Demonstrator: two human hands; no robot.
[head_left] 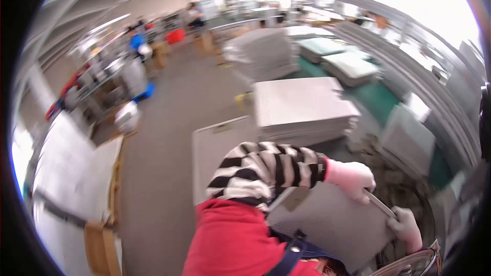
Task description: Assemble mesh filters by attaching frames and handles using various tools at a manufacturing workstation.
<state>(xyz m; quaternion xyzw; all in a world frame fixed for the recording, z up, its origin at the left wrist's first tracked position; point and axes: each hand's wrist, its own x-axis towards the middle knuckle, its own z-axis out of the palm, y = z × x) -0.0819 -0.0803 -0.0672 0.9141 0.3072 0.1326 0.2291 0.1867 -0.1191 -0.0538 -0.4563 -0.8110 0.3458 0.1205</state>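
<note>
I hold a flat grey sheet (332,222) in front of my body, at its right edge. My left hand (352,179), in a pale pink glove at the end of a black-and-white striped sleeve, grips the upper part of that edge. My right hand (407,228), also gloved, grips the same edge lower down. The sheet lies tilted over my red top and dark apron strap. Its lower part is hidden by my body.
A tall stack of grey sheets (302,107) stands just beyond my hands, with a single panel (217,148) flat beside it. More stacks (266,53) sit farther back on the green floor (378,97). A long workbench (76,174) runs along the left. People work at the far left.
</note>
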